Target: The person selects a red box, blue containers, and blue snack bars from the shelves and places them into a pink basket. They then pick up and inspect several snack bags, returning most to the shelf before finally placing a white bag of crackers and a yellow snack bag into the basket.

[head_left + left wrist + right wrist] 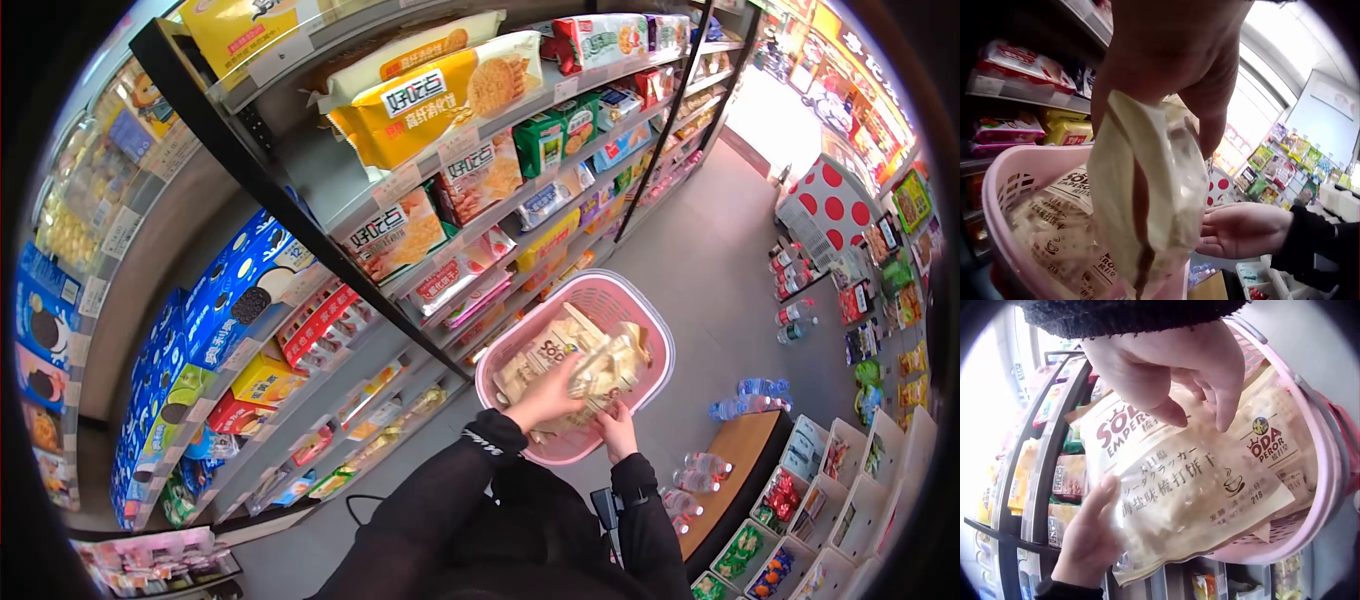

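Observation:
My left hand [548, 392] grips a cream-coloured bag of soda crackers [1172, 487] by its side, with the thumb lying on the printed front in the right wrist view. The bag is held over a pink plastic basket [668, 352]. Straight, relaxed fingers of my right hand [1244, 231] touch the other side of the bag in the left wrist view. From the right wrist, that hand [1179, 369] hangs over the bag's upper part, thumb and forefinger apart. Another soda cracker bag [1054, 225] lies in the basket, partly covered by the held one.
Shelves of packaged biscuits [440, 100] stand close on the left and ahead of the basket. Bottles [708, 465] stand by a wooden-topped counter [735, 470] with bins of wrapped sweets on the right. A grey floor aisle [690, 250] runs toward the bright doorway.

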A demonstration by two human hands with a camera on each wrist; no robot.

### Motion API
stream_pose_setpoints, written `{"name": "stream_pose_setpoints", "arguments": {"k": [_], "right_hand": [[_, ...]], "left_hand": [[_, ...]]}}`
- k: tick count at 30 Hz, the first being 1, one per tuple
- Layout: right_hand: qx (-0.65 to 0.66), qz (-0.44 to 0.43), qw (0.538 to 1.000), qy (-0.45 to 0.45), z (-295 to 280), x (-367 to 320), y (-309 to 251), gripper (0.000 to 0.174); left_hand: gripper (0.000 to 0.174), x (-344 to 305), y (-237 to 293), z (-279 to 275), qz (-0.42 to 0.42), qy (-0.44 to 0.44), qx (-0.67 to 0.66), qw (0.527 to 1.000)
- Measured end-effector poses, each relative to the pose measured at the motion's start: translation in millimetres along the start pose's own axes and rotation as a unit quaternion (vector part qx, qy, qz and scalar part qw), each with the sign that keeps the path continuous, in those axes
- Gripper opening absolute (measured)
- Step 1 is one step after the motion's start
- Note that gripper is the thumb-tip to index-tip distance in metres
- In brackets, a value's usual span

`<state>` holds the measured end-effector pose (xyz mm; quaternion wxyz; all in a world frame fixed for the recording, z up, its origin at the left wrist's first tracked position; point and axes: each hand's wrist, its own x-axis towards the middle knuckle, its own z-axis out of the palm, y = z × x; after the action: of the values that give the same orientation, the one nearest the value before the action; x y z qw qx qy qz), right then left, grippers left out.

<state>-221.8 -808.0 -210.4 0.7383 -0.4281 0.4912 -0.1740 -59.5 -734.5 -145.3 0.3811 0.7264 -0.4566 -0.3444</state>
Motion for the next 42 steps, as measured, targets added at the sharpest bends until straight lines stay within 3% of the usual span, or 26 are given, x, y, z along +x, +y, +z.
{"name": "stream_pose_setpoints", "arguments": {"k": [4,6,7,11,16,21,22,24,25,32,36,40,41,42], "right_hand": [[-0.041,-0.031,0.998,-0.03,-24,9,20,0.048],[-0.094,-0.044,0.995,0.005,-32,5,30,0.05],[-0.105,-0.055,0.993,0.003,-36,2,27,0.052],[-0.048,-0.034,0.998,0.008,-23,-9,4,0.059],[-0.079,-0.061,0.995,-0.019,-17,-13,5,0.062],[-0.12,-0.128,0.984,-0.022,-7,-18,3,0.063],[-0.122,-0.127,0.984,-0.019,0,-22,-1,0.063],[-0.191,-0.108,0.975,-0.028,10,-28,-9,0.064],[-0.184,-0.174,0.967,-0.037,9,-20,0,0.065],[-0.315,-0.187,0.931,-0.003,-7,-10,8,0.062],[-0.27,-0.171,0.948,-0.016,-26,1,24,0.058],[-0.33,-0.214,0.919,-0.026,-18,4,23,0.06],[-0.335,-0.155,0.929,-0.022,-9,-7,11,0.062],[-0.338,-0.158,0.928,-0.024,-1,-6,8,0.062]], "left_hand": [[0.072,-1,-2,21,0.003,-0.012,0.027,1.0],[0.071,-9,-5,30,0.028,-0.005,0.044,0.999],[0.07,-10,-14,39,0.048,0.031,0.055,0.997],[0.066,-21,-31,50,-0.023,0.033,0.104,0.994],[0.063,-21,-28,51,-0.036,0.021,0.095,0.995],[0.063,-14,-50,55,0.013,0.039,0.044,0.998],[0.063,-15,-48,53,0.014,0.037,0.041,0.998],[0.063,-11,-42,50,-0.072,-0.004,0.094,0.993],[0.065,-12,-35,49,-0.082,-0.004,0.128,0.988],[0.066,-35,-25,33,0.001,0.071,0.144,0.987],[0.066,-60,-35,14,0.005,0.053,0.102,0.993],[0.057,-86,-60,-4,0.022,0.058,0.077,0.995],[0.057,-93,-64,-9,0.02,0.066,0.077,0.995],[0.055,-102,-61,-19,0.007,0.063,0.057,0.996]]}}
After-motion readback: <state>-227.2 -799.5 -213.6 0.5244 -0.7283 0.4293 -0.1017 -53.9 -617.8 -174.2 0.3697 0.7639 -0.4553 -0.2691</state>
